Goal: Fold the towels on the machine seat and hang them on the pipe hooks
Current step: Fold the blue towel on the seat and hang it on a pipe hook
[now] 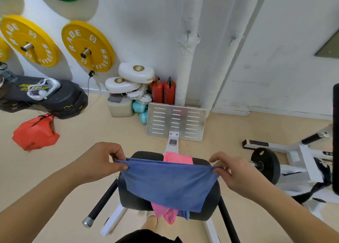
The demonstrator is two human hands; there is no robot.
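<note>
Blue cloth towel (170,184) stretched flat mid-frame, lower centre, held over the black padded machine seat (211,204). Left hand (102,162) pinches the towel's upper left corner between thumb and curled fingers; right hand (233,171) pinches the upper right corner the same way. Towel's lower edge drapes onto the seat. Pink cloth towel (177,157) lies crumpled on the seat under the blue one, showing past its top edge and again at the bottom, hanging off the seat's near edge. White wrapped vertical pipe (187,59) stands against the wall, upper centre, with a small metal hook (188,34) on it; second metal hook (232,39) to its right. Silver slotted metal footplate (176,121) just beyond the seat. Yellow weight plates (88,46) on wall pegs upper left. Two red fire extinguishers (163,92) by the pipe's base.
</note>
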